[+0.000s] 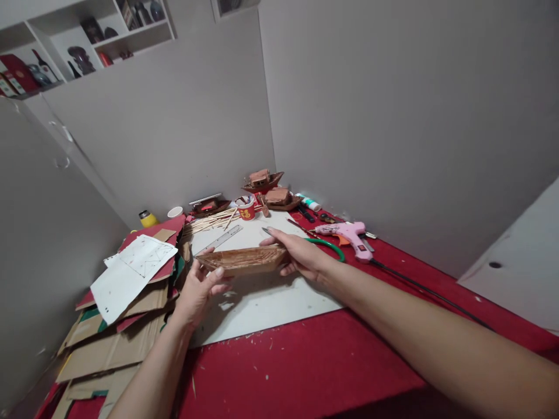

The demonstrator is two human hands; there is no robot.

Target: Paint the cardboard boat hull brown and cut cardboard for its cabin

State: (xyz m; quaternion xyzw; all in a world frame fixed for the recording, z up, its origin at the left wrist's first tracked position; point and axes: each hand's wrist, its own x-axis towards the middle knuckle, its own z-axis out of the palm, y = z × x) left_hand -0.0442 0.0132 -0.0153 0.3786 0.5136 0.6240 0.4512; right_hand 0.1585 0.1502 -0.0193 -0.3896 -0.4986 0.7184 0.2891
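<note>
A brown model boat (244,261), long and narrow with an open hull, is held level above a white board (262,311). My left hand (204,285) grips its left end, thumb on the near side. At the other end, my right hand (297,253) is closed round the hull, with its fingers partly hidden. A dark pointed tip shows by the right thumb; I cannot tell what it belongs to. Behind the boat a clear ruler (220,238) lies on the board. A green ring-shaped piece (334,247) sits just beyond my right wrist.
On the right lies a pink glue gun (356,235) with a black cord. Finished-looking model boats (279,199), thin wooden sticks (209,221) and a red paper cup (246,208) stand at the back. Cardboard sheets (117,343) and a marked paper (135,270) pile up at left.
</note>
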